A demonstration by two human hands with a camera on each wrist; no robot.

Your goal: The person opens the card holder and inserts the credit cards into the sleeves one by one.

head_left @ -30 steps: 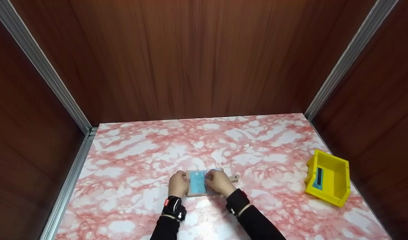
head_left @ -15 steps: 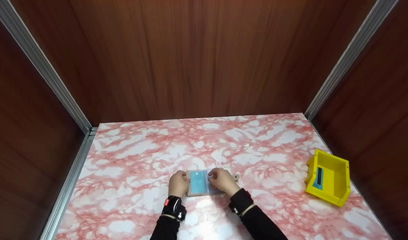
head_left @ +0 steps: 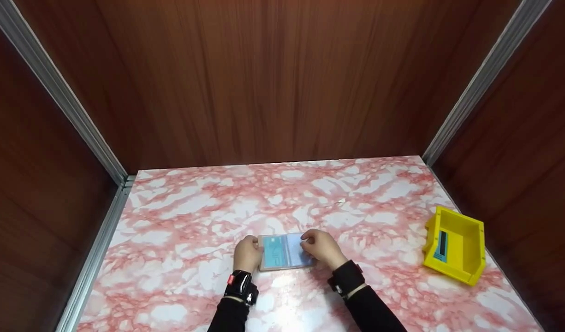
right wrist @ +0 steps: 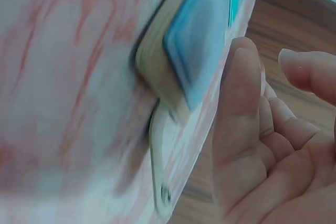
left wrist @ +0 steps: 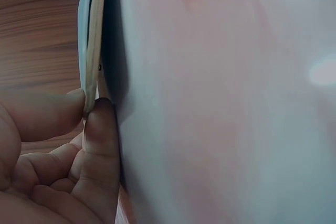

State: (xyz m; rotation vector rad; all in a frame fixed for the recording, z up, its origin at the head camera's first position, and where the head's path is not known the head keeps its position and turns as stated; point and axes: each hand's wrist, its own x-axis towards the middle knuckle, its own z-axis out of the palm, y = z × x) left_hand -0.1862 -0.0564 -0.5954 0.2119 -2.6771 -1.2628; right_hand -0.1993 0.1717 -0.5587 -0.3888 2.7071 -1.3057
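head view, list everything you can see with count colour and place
card holder: one, beige with clear sleeves, near middle of the table, held between both hands
card: one, light blue, in the holder's left sleeve
bin: one, yellow, right edge of the table
card in bin: one, blue with a dark stripe, standing against the bin's left wall
table: one, pink and white marble pattern
walls: dark wood panels with metal corner strips
left hand: fingers pinch the holder's left edge
right hand: fingers on the holder's right side

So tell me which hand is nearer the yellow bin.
Right. The right hand is at the card holder's right end, bin-side; the left hand is at its far end. The yellow bin sits apart.
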